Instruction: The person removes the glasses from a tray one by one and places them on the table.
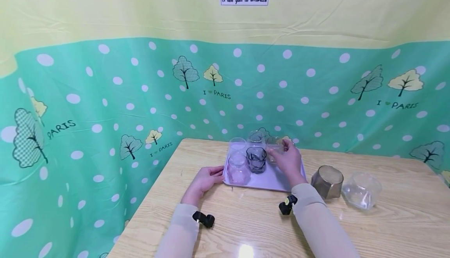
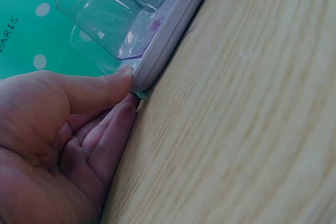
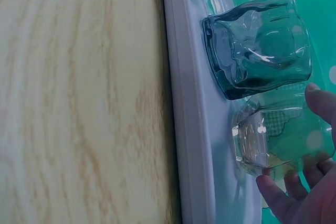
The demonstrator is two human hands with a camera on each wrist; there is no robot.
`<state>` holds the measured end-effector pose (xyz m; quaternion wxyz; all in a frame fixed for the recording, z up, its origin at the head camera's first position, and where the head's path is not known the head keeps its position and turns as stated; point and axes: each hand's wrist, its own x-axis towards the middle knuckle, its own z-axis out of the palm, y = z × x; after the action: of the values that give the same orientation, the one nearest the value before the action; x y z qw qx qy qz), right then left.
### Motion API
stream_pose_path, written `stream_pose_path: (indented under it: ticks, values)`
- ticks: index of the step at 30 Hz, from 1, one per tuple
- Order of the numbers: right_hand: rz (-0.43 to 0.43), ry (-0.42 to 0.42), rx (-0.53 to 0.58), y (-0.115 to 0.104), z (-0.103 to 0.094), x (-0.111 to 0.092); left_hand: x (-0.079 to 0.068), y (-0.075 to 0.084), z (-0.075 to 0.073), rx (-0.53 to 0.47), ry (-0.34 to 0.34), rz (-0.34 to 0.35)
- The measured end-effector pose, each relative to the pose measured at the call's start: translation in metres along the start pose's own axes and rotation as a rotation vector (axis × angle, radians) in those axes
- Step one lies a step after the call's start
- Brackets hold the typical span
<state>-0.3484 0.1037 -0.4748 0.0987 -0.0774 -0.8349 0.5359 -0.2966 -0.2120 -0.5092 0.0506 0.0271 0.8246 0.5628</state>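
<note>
"Seven glass vessels on my remote feed, plus one tray and two bare hands. Hands first?"

"Please. Right side."

"Entry: right hand (image 1: pixel 289 159), thumb and fingers curved around a colourless transparent glass tumbler (image 3: pixel 265 135), gripping it. Location: over the back right part of a lilac rectangular tray with a raised rim (image 1: pixel 272 178). I cannot tell from here whether the tumbler's base touches the tray."

"Left side?"

"Entry: left hand (image 1: pixel 206 179), thumb against fingers at the tray's front left corner, pinching the rim."

"Tray contents, besides the gripped piece?"

"Four. One dark grey wavy-walled glass cup (image 1: pixel 256 161), upright, front middle. One clear rounded glass with a pink-tinted base (image 1: pixel 239 174), front left, beside the grey cup. Two colourless pieces in the back row: a back-left clear glass (image 1: pixel 238 144) and a back-middle clear glass (image 1: pixel 256 137)."

"Off the tray?"

"Two, which I log to its right on the pale wood-grain table (image 1: pixel 260 215): a brown translucent faceted glass cup (image 1: pixel 327 182) and, just beside it, a clear faceted glass cup (image 1: pixel 362 191). Backdrop: a green-and-yellow printed cloth curtain (image 1: pixel 140 82), white-dotted."
</note>
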Motion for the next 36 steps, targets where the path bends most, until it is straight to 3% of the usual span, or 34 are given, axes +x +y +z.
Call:
stream_pose_path:
  ticks: [10,16,24,36]
  values:
    - [0.024,-0.024,0.010,-0.010,-0.003,-0.004,-0.001,0.001,0.001,0.011,0.009,-0.023]
    - [0.035,-0.034,0.011,-0.015,-0.007,-0.003,-0.002,-0.002,0.001,0.033,0.024,-0.003]
    - [0.073,0.005,0.099,-0.020,-0.015,-0.001,0.000,-0.005,0.002,-0.016,0.013,0.031]
    - [-0.005,0.045,0.091,-0.042,-0.038,-0.003,0.003,-0.005,0.003,-0.033,0.006,0.014]
